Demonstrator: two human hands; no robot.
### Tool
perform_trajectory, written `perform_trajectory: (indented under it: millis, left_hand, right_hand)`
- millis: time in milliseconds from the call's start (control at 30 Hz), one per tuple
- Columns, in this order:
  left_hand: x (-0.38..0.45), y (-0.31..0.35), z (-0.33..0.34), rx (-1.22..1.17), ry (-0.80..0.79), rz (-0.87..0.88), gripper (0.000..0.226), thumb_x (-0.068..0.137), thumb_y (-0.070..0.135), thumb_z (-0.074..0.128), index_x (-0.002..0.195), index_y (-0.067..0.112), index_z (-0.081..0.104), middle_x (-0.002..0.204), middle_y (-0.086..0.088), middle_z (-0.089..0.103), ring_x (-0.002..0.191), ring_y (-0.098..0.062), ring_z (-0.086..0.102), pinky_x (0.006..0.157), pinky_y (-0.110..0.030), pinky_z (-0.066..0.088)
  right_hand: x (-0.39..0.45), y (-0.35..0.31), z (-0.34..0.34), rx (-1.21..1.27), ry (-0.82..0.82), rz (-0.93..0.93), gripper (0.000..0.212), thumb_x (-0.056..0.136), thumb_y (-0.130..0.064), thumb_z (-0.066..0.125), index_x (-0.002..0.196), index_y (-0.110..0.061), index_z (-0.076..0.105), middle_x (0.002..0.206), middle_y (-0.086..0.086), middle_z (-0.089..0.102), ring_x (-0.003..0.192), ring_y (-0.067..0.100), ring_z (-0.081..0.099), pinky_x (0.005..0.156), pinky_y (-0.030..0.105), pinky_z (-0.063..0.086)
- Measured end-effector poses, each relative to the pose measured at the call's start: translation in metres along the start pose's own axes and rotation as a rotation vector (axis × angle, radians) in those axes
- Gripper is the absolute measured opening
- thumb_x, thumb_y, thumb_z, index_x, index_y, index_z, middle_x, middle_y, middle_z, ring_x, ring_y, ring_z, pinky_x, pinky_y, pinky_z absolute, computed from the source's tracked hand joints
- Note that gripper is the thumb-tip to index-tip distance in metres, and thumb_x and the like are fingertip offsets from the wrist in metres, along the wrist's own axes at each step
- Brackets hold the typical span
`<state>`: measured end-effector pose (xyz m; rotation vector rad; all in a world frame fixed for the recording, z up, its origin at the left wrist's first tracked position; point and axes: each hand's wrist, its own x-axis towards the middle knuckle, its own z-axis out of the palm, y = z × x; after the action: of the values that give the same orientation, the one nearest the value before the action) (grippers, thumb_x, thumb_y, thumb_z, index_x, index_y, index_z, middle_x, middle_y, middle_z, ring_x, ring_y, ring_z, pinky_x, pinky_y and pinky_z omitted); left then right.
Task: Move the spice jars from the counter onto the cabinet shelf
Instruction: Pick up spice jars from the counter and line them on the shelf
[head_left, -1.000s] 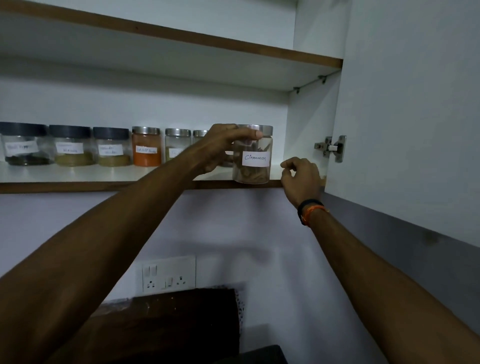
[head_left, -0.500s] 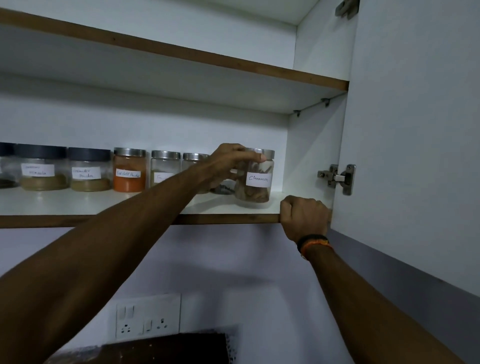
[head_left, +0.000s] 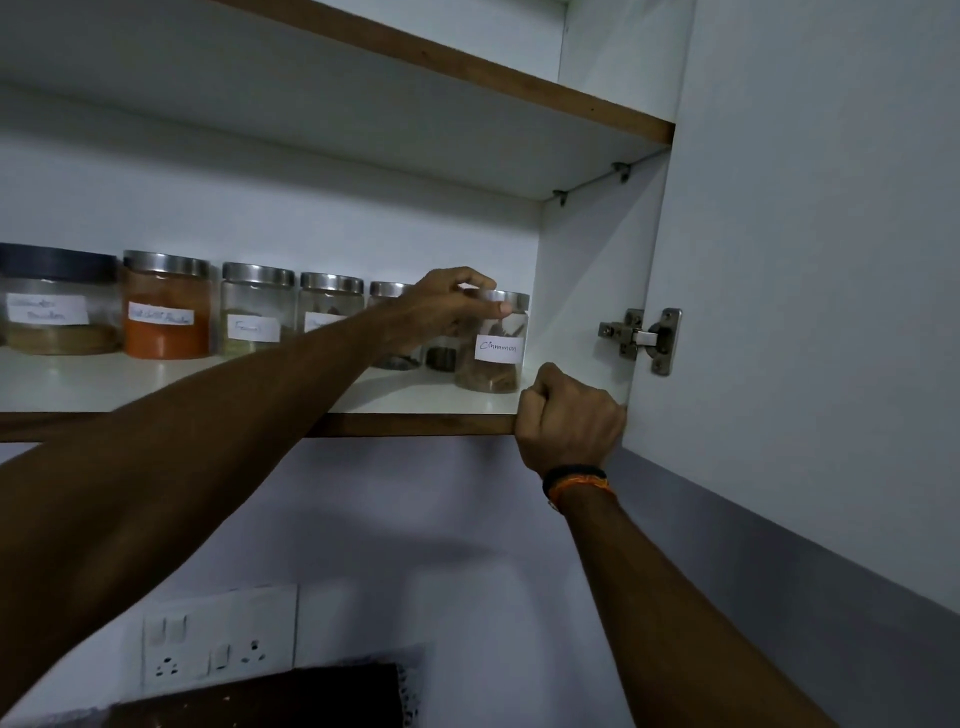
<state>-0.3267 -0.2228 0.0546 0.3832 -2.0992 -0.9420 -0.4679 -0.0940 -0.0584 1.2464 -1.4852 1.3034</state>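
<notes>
I have my left hand (head_left: 452, 306) over the top of the cinnamon jar (head_left: 493, 345), fingers and thumb curled around its metal lid, and the jar stands upright on the cabinet shelf (head_left: 208, 382) at the right end of the row, just beside a smaller jar half hidden behind my wrist. To finish well I would ease it back level with the others, label forward, and let go only once the base sits flat. My right hand (head_left: 569, 415) grips the shelf's wooden front edge with curled fingers. The jars are clear smooth cylinders with brushed steel lids and paper labels; the chilli jar (head_left: 166, 312) glows orange, and the leftmost jar (head_left: 57, 306) has a dark lid.
</notes>
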Motion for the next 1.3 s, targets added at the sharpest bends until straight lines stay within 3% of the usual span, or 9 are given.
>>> perform_trajectory:
  millis: [100,233,300,400,533,700,833,1100,1300]
  left_hand:
    - [0.008,0.005,-0.002,0.172,-0.020,0.109,0.037,0.086,0.020,0.076,0.120,0.006,0.067,0.120,-0.009,0.068,0.114,-0.027,0.064,0.097,-0.051,0.055]
    - [0.019,0.012,0.000,0.420,0.002,0.199,0.040,0.084,0.024,0.079,0.121,0.010,0.072,0.114,0.004,0.067,0.112,-0.017,0.060,0.099,-0.039,0.052]
    - [0.024,0.013,0.001,0.534,0.029,0.247,0.042,0.084,0.027,0.079,0.122,0.014,0.072,0.107,0.012,0.060,0.110,-0.015,0.057,0.092,-0.030,0.050]
    - [0.033,0.010,0.002,0.678,0.011,0.288,0.042,0.086,0.032,0.076,0.124,0.014,0.071,0.113,0.001,0.068,0.106,-0.016,0.057,0.078,-0.023,0.044]
    - [0.044,0.009,0.007,0.800,0.012,0.300,0.042,0.088,0.034,0.074,0.121,0.009,0.072,0.118,-0.009,0.073,0.104,-0.023,0.063,0.077,-0.025,0.040]
    - [0.055,0.006,0.010,0.913,0.002,0.275,0.047,0.090,0.038,0.071,0.125,0.006,0.069,0.122,-0.011,0.072,0.105,-0.026,0.066,0.083,-0.029,0.045]
    - [0.061,0.002,0.014,0.964,0.020,0.275,0.049,0.091,0.040,0.070,0.128,0.007,0.068,0.122,-0.011,0.071,0.104,-0.026,0.067,0.082,-0.027,0.044]
    - [0.072,-0.001,0.021,1.049,0.043,0.212,0.050,0.092,0.040,0.069,0.129,0.007,0.067,0.123,-0.011,0.071,0.107,-0.028,0.065,0.093,-0.039,0.050]
    - [0.076,-0.004,0.024,1.082,0.058,0.176,0.047,0.090,0.041,0.070,0.127,0.012,0.069,0.123,-0.010,0.072,0.108,-0.028,0.064,0.095,-0.044,0.053]
  right_hand:
    - [0.000,0.000,0.002,-0.016,0.018,-0.002,0.029,0.076,-0.031,0.035,0.056,-0.014,0.048,0.044,-0.002,0.042,0.037,0.020,0.037,0.054,0.021,0.019]
    - [0.000,0.002,0.004,-0.004,0.049,-0.007,0.029,0.077,-0.031,0.036,0.056,-0.015,0.049,0.044,-0.003,0.041,0.038,0.018,0.035,0.056,0.021,0.018]
    - [0.000,0.001,0.004,0.006,0.065,-0.014,0.028,0.077,-0.030,0.036,0.056,-0.015,0.048,0.044,-0.003,0.040,0.038,0.018,0.035,0.056,0.021,0.017]
    - [0.000,0.002,0.006,0.004,0.079,-0.017,0.028,0.077,-0.030,0.037,0.056,-0.015,0.049,0.044,-0.004,0.041,0.038,0.018,0.035,0.056,0.021,0.018]
    - [0.000,0.003,0.008,0.014,0.088,-0.023,0.028,0.077,-0.030,0.037,0.056,-0.016,0.050,0.044,-0.004,0.041,0.039,0.016,0.035,0.056,0.021,0.019]
    - [0.000,0.005,0.010,0.028,0.093,-0.027,0.030,0.078,-0.031,0.037,0.056,-0.015,0.050,0.044,-0.003,0.044,0.039,0.018,0.037,0.055,0.021,0.024]
    - [0.000,0.005,0.010,0.015,0.100,-0.026,0.028,0.077,-0.031,0.037,0.056,-0.017,0.049,0.044,-0.004,0.042,0.039,0.017,0.036,0.056,0.021,0.020]
    - [0.000,0.005,0.010,0.025,0.117,-0.045,0.028,0.078,-0.031,0.036,0.057,-0.018,0.049,0.046,-0.008,0.036,0.040,0.013,0.031,0.057,0.016,0.011]
    - [0.000,0.005,0.011,0.028,0.114,-0.036,0.027,0.078,-0.031,0.037,0.056,-0.018,0.047,0.045,-0.008,0.036,0.039,0.015,0.033,0.056,0.021,0.020]
